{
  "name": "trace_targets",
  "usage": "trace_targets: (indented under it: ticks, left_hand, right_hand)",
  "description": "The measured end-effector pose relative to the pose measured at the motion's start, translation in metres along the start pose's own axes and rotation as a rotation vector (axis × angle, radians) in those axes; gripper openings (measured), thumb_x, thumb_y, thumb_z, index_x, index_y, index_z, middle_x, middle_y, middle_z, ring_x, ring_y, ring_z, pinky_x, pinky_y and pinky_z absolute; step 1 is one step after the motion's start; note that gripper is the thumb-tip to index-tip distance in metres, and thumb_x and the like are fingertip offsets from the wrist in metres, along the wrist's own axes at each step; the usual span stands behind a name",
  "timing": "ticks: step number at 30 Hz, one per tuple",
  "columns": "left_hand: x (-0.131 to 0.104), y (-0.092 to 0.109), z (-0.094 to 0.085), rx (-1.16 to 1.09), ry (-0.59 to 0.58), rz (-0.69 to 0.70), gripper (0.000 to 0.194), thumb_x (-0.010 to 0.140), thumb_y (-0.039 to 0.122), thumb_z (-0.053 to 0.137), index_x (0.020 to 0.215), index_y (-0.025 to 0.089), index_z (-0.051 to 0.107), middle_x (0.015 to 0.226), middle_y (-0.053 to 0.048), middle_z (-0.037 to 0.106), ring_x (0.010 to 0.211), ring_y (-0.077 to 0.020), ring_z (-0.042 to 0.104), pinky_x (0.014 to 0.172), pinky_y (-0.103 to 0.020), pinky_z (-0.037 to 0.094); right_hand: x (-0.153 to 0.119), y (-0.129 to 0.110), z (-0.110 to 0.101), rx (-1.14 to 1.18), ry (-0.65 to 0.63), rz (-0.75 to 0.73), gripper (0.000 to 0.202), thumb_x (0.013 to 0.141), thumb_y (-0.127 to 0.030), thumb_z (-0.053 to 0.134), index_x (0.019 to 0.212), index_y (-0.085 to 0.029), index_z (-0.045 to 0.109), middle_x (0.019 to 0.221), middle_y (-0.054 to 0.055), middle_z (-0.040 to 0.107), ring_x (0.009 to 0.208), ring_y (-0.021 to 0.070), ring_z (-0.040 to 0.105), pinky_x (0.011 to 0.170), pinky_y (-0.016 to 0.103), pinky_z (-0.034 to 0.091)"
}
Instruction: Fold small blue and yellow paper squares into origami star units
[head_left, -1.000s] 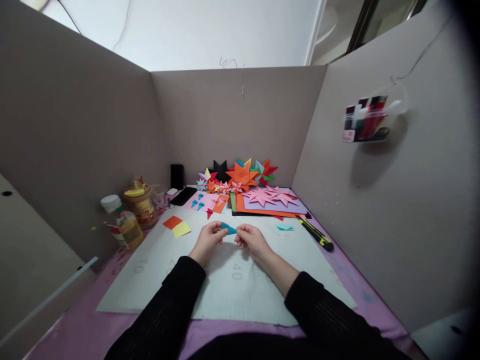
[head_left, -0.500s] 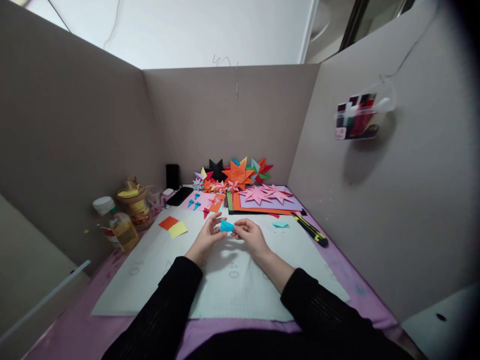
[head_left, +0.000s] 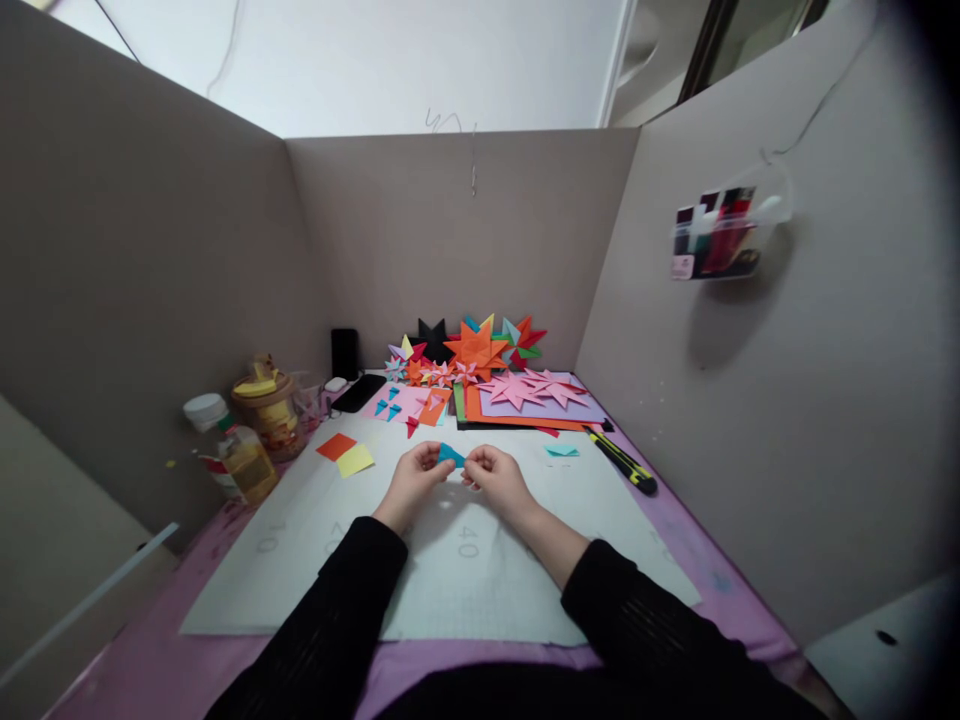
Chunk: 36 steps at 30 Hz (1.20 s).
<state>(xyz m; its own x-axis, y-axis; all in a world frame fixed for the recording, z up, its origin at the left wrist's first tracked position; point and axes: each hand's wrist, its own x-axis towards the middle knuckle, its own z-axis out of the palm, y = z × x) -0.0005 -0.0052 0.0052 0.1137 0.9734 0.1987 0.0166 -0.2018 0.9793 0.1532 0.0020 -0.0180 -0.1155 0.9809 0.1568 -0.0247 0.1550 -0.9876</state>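
Head view: blue paper [head_left: 451, 456] held over the white sheet [head_left: 315, 590]

From my remote seat I see the blue paper between the two hands, raised off the sheet, with shadows beneath. The left hand [head_left: 412, 476] has its fingers pinched on the paper's left part, thumb in front. The right hand [head_left: 504, 480] has its fingers drawn together at the right tip; I can't make out how firmly they press.

Left of the hands I have a red-orange square [head_left: 336, 447] touching a yellow square [head_left: 355, 460]. To the right lies a turquoise fold [head_left: 562, 452], and beyond it a cutter [head_left: 621, 462] set aslant near the edge of the cloth-covered tabletop [head_left: 480, 655].

Further back I see a pink card [head_left: 373, 405] with small blue folds [head_left: 393, 411] on it, then pink stars [head_left: 514, 389] on a paper stack [head_left: 495, 420]. An orange star [head_left: 478, 347] stands behind them. At far left, a bottle [head_left: 251, 470] stands near a tub [head_left: 274, 420].
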Motion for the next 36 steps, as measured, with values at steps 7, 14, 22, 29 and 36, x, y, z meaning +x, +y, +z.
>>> trace_targets:
  ticks: [7,14,22,29,36]
  left_hand:
    - [-0.006,0.007,-0.004,0.297,0.072,0.255,0.012,0.071,0.028,0.062,0.075,0.016,0.064,0.075,-0.004,0.064,0.069,-0.0150,0.057,0.060,-0.024,0.044]
    - [-0.008,0.005,-0.009,0.420,0.005,0.547,0.015,0.073,0.010,0.054,0.074,0.020,0.065,0.085,-0.006,0.065,0.082,-0.0174,0.060,0.076,-0.031,0.046]
    - [-0.006,0.000,-0.011,0.452,-0.018,0.546,0.019,0.073,0.009,0.052,0.076,0.021,0.066,0.086,-0.007,0.067,0.082,-0.0180,0.061,0.076,-0.032,0.047]
    - [-0.009,0.006,-0.007,0.464,-0.024,0.344,0.015,0.077,0.024,0.056,0.084,0.019,0.068,0.079,-0.005,0.069,0.070,-0.0166,0.061,0.064,-0.025,0.046]
    - [-0.011,0.011,-0.006,0.362,-0.061,0.131,0.029,0.080,0.037,0.051,0.074,0.013,0.068,0.066,-0.005,0.066,0.060,-0.0136,0.057,0.056,-0.022,0.041]
  right_hand:
    - [-0.002,-0.009,-0.002,0.127,-0.080,-0.055,0.019,0.068,-0.033,0.061,0.075,-0.017,0.054,0.065,0.000,0.059,0.063,0.0149,0.062,0.052,0.023,0.047]
    - [0.000,-0.011,-0.010,0.095,-0.160,-0.089,0.013,0.066,-0.024,0.063,0.076,-0.018,0.058,0.066,0.000,0.061,0.064,0.0139,0.059,0.058,0.025,0.046]
    - [-0.001,-0.009,-0.014,-0.046,-0.159,-0.135,0.009,0.065,-0.018,0.061,0.073,-0.018,0.057,0.061,-0.003,0.056,0.058,0.0112,0.053,0.058,0.024,0.041]
    - [0.003,-0.010,-0.017,-0.025,-0.144,-0.141,0.007,0.067,-0.018,0.059,0.073,-0.018,0.056,0.064,-0.003,0.054,0.059,0.0107,0.051,0.056,0.023,0.041]
    - [0.006,-0.005,-0.016,0.028,-0.220,-0.113,0.011,0.067,-0.020,0.060,0.074,-0.018,0.052,0.068,-0.002,0.053,0.061,0.0113,0.050,0.055,0.023,0.042]
